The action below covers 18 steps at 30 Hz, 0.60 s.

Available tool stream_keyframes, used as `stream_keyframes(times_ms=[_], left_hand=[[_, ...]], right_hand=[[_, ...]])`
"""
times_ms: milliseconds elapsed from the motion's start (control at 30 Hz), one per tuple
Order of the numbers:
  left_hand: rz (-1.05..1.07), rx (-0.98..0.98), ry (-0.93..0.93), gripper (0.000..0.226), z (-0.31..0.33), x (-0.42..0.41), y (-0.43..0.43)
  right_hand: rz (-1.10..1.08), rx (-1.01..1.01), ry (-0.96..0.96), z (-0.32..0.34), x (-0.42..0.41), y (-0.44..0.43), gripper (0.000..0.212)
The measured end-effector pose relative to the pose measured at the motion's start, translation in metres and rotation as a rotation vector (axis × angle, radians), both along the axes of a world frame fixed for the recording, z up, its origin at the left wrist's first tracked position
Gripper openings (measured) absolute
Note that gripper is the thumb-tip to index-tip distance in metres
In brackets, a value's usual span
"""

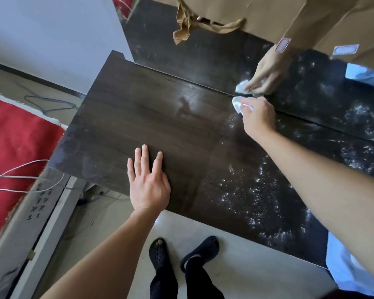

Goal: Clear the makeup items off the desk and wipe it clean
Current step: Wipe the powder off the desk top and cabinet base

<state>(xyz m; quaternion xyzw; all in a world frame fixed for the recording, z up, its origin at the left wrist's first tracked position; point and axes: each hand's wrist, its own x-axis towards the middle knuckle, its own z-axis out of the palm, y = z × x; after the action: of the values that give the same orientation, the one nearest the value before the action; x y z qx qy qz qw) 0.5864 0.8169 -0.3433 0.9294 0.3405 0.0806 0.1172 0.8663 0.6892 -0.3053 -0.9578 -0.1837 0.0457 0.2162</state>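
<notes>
A dark wood-grain desk fills the middle of the head view. My left hand lies flat on its near edge, fingers spread, holding nothing. My right hand is at the desk's back edge, closed around a small white wipe pressed against the surface. A mirror stands along the back and reflects that hand and the wipe. White specks and smears cover the right part of the desk; the left part looks cleaner. No makeup items are visible on the desk.
Brown paper covers the mirror's upper part, torn at one spot. A red blanket and white cables lie at the left. Light blue fabric hangs at the desk's right front corner. My feet in dark sandals stand on a pale floor.
</notes>
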Motion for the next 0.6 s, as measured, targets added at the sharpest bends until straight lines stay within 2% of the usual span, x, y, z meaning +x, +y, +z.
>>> stream_keyframes(times_ms=[100, 200, 267, 333, 367, 433, 500, 533, 600], left_hand=[[0.0, 0.011, 0.0, 0.05, -0.001, 0.0, 0.0], [0.001, 0.007, 0.012, 0.05, -0.002, -0.002, 0.0], [0.005, -0.002, 0.016, 0.051, 0.0, -0.002, 0.0], [0.002, -0.006, 0.018, 0.051, 0.001, -0.001, 0.0], [0.0, -0.006, 0.015, 0.051, 0.002, -0.001, 0.001], [-0.003, -0.004, 0.006, 0.05, 0.002, 0.0, 0.001], [-0.002, -0.002, 0.005, 0.049, 0.001, 0.0, 0.001], [-0.003, 0.0, 0.008, 0.049, 0.0, -0.001, 0.001], [-0.009, 0.001, 0.018, 0.049, 0.0, -0.002, 0.001]], right_hand=[[0.012, -0.044, -0.016, -0.006, -0.022, 0.012, 0.022], [0.257, 0.029, 0.019, -0.009, -0.086, -0.014, 0.03], [0.429, 0.032, 0.166, 0.0, -0.128, -0.039, 0.032], [0.544, 0.024, 0.329, 0.017, -0.135, -0.046, 0.03], [0.545, 0.027, 0.357, 0.024, -0.123, -0.04, 0.026], [0.448, -0.005, 0.21, 0.022, -0.079, -0.015, 0.014], [0.221, -0.039, 0.02, 0.01, -0.024, 0.012, 0.026], [0.122, -0.052, -0.015, 0.002, -0.007, 0.022, 0.03], [0.073, -0.084, -0.028, -0.006, -0.012, 0.036, 0.025]])
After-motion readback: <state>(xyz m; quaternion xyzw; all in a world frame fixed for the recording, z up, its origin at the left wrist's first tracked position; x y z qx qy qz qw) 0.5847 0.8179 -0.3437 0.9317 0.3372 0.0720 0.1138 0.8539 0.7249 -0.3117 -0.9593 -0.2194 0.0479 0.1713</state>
